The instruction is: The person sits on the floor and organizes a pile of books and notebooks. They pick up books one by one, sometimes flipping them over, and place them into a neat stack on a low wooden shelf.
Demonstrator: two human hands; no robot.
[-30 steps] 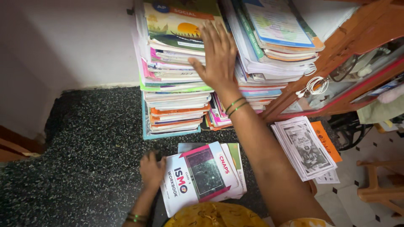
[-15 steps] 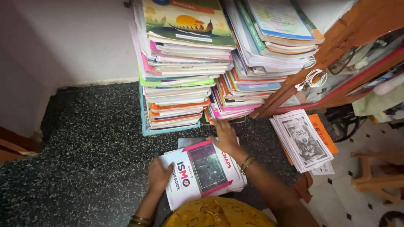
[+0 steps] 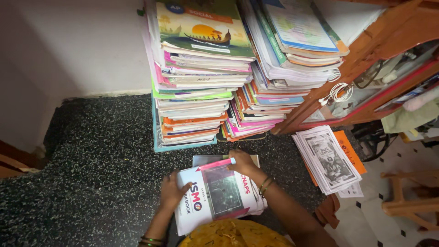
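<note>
We take the workbook (image 3: 215, 194) as our landmark. It lies on top of a few other books (image 3: 254, 161), all on the speckled floor (image 3: 100, 160). Our left hand (image 3: 171, 190) rests on its left edge; our right hand (image 3: 242, 162) sits on its far right corner. Behind it two tall book stacks (image 3: 196, 91) stand side by side against the wall (image 3: 82, 45). To its right lies a sheaf of printed leaflets (image 3: 327, 158), and behind those, right of the stacks, stands a wooden cabinet (image 3: 388, 41) with earphones (image 3: 339, 93) hanging on it.
</note>
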